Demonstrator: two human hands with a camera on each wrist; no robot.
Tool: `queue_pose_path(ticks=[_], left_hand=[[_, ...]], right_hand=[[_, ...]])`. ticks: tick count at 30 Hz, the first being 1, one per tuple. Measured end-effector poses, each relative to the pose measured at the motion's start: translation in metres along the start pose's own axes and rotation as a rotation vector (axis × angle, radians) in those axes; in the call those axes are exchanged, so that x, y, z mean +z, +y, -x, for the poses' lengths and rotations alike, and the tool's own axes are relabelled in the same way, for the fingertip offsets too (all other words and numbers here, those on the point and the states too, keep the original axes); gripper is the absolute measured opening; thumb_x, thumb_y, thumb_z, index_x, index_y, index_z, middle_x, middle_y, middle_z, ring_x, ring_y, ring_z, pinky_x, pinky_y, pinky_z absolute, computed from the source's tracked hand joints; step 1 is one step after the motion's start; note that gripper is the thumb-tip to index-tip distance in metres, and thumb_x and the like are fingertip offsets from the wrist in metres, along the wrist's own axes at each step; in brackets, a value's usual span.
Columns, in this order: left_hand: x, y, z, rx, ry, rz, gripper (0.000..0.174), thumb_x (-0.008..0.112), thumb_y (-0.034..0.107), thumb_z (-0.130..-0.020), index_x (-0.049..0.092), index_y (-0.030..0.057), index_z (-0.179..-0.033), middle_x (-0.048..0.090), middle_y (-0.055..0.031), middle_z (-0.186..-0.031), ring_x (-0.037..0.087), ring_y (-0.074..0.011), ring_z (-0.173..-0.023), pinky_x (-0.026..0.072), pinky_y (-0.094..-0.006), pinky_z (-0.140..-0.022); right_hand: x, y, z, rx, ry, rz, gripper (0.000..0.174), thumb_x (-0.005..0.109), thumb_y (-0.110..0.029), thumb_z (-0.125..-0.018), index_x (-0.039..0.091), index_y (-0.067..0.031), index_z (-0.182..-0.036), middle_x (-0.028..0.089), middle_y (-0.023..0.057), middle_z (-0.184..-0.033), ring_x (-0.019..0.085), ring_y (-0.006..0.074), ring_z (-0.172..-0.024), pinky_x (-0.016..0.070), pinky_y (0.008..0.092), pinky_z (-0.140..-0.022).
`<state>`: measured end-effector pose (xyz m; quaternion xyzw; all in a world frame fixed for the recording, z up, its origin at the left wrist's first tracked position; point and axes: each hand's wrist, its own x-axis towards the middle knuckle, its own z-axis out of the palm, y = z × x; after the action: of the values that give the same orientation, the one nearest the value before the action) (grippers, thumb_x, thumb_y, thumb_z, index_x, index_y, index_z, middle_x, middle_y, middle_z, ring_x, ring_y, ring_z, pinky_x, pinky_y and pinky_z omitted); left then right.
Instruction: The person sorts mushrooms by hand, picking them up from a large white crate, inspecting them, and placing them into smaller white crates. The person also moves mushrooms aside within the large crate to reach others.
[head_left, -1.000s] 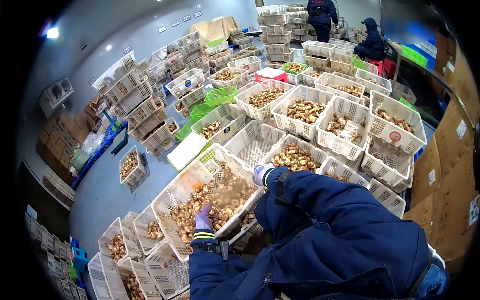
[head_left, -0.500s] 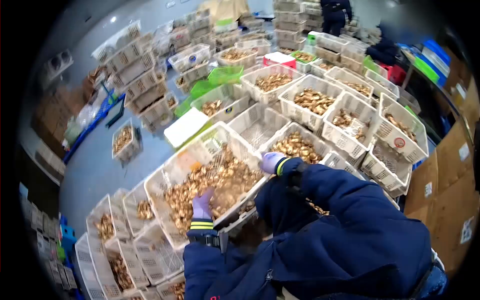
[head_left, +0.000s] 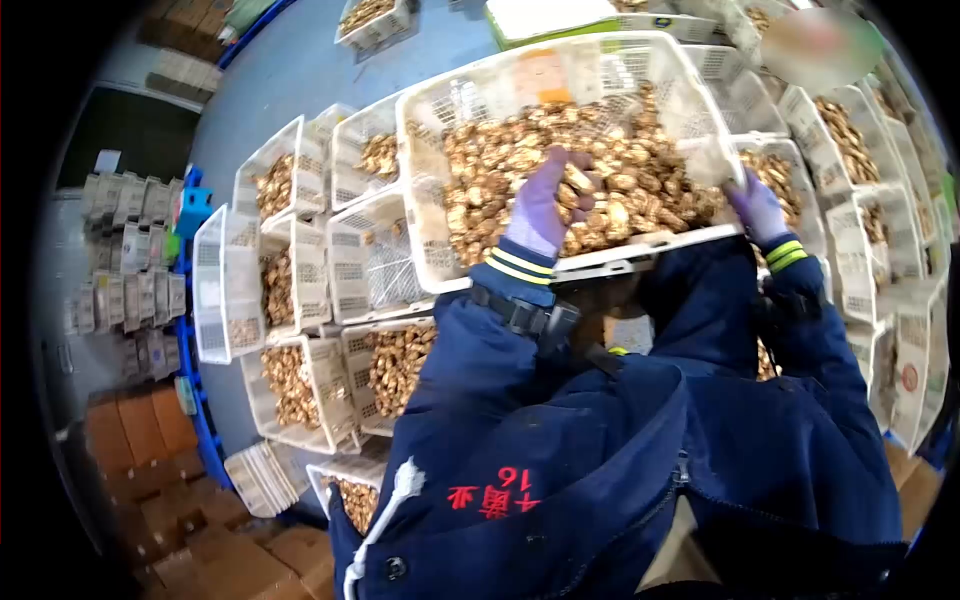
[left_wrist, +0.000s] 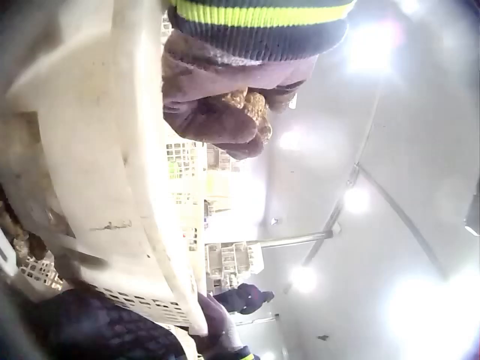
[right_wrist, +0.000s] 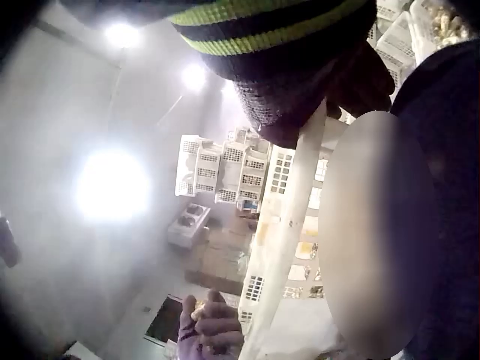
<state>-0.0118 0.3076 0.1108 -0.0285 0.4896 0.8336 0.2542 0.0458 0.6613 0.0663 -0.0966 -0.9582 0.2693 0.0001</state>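
A large white crate [head_left: 620, 240] lies across the person's front, holding a heap of brown mushrooms [head_left: 630, 190]. Over the heap, the gloved left hand [head_left: 545, 205] has its fingers curled round mushrooms; the left wrist view shows that hand [left_wrist: 225, 97] gripping a brown clump [left_wrist: 251, 109]. The gloved right hand [head_left: 757, 208] grips the crate's right-hand rim. In the right wrist view, the right hand [right_wrist: 322, 97] is on the rim [right_wrist: 292, 225], its fingers partly dark, while the left hand [right_wrist: 210, 334] appears below with a mushroom in its fingers.
Smaller white crates [head_left: 345, 375] with mushrooms stand at the left, and more crates [head_left: 850, 190] at the right. A white-topped green box [head_left: 550, 18] is beyond the large crate. Brown cartons [head_left: 225, 545] lie at lower left. Another person [left_wrist: 244, 298] is in the distance.
The head view has tilted down and turned toward the left. The left hand has risen from the heap and now shows mushrooms in its fingers. The right hand remains at the crate's rim.
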Motion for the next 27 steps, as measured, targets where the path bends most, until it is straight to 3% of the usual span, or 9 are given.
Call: queue_pose_path(ticks=[4, 5, 7, 11, 13, 16, 19, 22, 27], left_hand=[[-0.012, 0.035, 0.044, 0.139, 0.039, -0.227, 0.054, 0.046, 0.054, -0.097, 0.060, 0.0042, -0.111, 0.064, -0.0057, -0.085, 0.057, -0.0104, -0.063, 0.0457, -0.0227, -0.052], [-0.046, 0.045, 0.040, 0.184, -0.070, -0.070, 0.054, 0.046, 0.053, -0.097, 0.059, 0.0036, -0.113, 0.065, -0.0071, -0.085, 0.058, -0.0112, -0.062, 0.0498, -0.0236, -0.050], [-0.097, 0.079, 0.046, 0.269, 0.301, 0.045, 0.054, 0.046, 0.052, -0.097, 0.056, 0.0022, -0.118, 0.065, -0.0098, -0.082, 0.060, -0.0111, -0.062, 0.0519, -0.0222, -0.050], [-0.243, 0.150, 0.041, 0.288, 0.147, 0.275, 0.051, 0.050, 0.051, -0.095, 0.055, 0.0062, -0.120, 0.064, -0.0104, -0.095, 0.062, -0.0192, -0.073, 0.0517, -0.0276, -0.053], [-0.298, 0.181, 0.005, 0.433, 0.345, 0.247, 0.052, 0.051, 0.050, -0.093, 0.053, 0.0070, -0.122, 0.063, -0.0146, -0.105, 0.063, -0.0253, -0.090, 0.0561, -0.0370, -0.065], [-0.263, 0.232, -0.041, 0.418, 0.729, 0.040, 0.063, 0.049, 0.057, -0.091, 0.049, 0.0061, -0.129, 0.054, -0.0156, -0.125, 0.053, -0.0327, -0.112, 0.0473, -0.0490, -0.090], [-0.245, 0.249, -0.078, 0.356, 0.970, -0.554, 0.075, 0.057, 0.049, -0.090, 0.035, 0.0013, -0.143, 0.044, -0.0160, -0.140, 0.048, -0.0282, -0.123, 0.0428, -0.0468, -0.097], [-0.207, 0.219, -0.097, 0.590, 0.575, -0.954, 0.051, 0.060, 0.023, -0.093, 0.047, -0.0028, -0.134, 0.064, -0.0133, -0.115, 0.062, -0.0173, -0.096, 0.0506, -0.0265, -0.079], [-0.072, 0.103, -0.125, 0.229, -0.089, -1.563, 0.027, 0.060, 0.016, -0.091, 0.068, 0.0036, -0.114, 0.071, -0.0098, -0.100, 0.066, -0.0161, -0.091, 0.0500, -0.0267, -0.084]], right_hand=[[-0.003, -0.017, 0.006, 0.075, 0.083, -0.003, 0.056, 0.059, -0.041, -0.089, 0.051, -0.0043, -0.131, 0.067, 0.0241, -0.099, 0.064, 0.0395, -0.093, 0.0490, 0.0443, -0.082], [-0.005, -0.017, 0.006, 0.054, 0.051, -0.123, 0.058, 0.060, -0.038, -0.089, 0.050, -0.0023, -0.133, 0.067, 0.0224, -0.103, 0.065, 0.0345, -0.096, 0.0487, 0.0413, -0.084], [-0.006, -0.020, 0.006, 0.035, 0.062, -0.161, 0.062, 0.061, -0.037, -0.089, 0.047, 0.0006, -0.135, 0.064, 0.0221, -0.112, 0.062, 0.0311, -0.104, 0.0464, 0.0382, -0.090], [0.012, -0.020, 0.005, 0.030, 0.225, -0.274, 0.064, 0.062, -0.035, -0.089, 0.044, 0.0026, -0.137, 0.054, 0.0246, -0.129, 0.053, 0.0318, -0.121, 0.0419, 0.0367, -0.099], [0.020, 0.011, 0.004, -0.355, 0.236, 0.291, 0.061, 0.061, -0.033, -0.090, 0.044, 0.0018, -0.136, 0.051, 0.0261, -0.132, 0.049, 0.0360, -0.125, 0.0405, 0.0381, -0.101], [0.010, -0.033, 0.008, 0.085, 0.212, -0.146, 0.063, 0.061, -0.034, -0.090, 0.042, 0.0020, -0.138, 0.049, 0.0261, -0.135, 0.049, 0.0372, -0.126, 0.0404, 0.0389, -0.101], [0.015, -0.024, 0.007, 0.036, 0.229, -0.207, 0.068, 0.061, -0.035, -0.090, 0.039, 0.0059, -0.139, 0.049, 0.0264, -0.136, 0.047, 0.0357, -0.128, 0.0371, 0.0383, -0.106], [0.013, -0.027, 0.010, 0.012, 0.207, -0.213, 0.068, 0.061, -0.035, -0.091, 0.037, 0.0057, -0.140, 0.045, 0.0268, -0.139, 0.044, 0.0346, -0.131, 0.0361, 0.0384, -0.107], [0.008, -0.040, 0.009, 0.107, 0.173, -0.366, 0.069, 0.060, -0.035, -0.091, 0.035, 0.0053, -0.142, 0.044, 0.0261, -0.140, 0.044, 0.0333, -0.131, 0.0364, 0.0383, -0.106]])
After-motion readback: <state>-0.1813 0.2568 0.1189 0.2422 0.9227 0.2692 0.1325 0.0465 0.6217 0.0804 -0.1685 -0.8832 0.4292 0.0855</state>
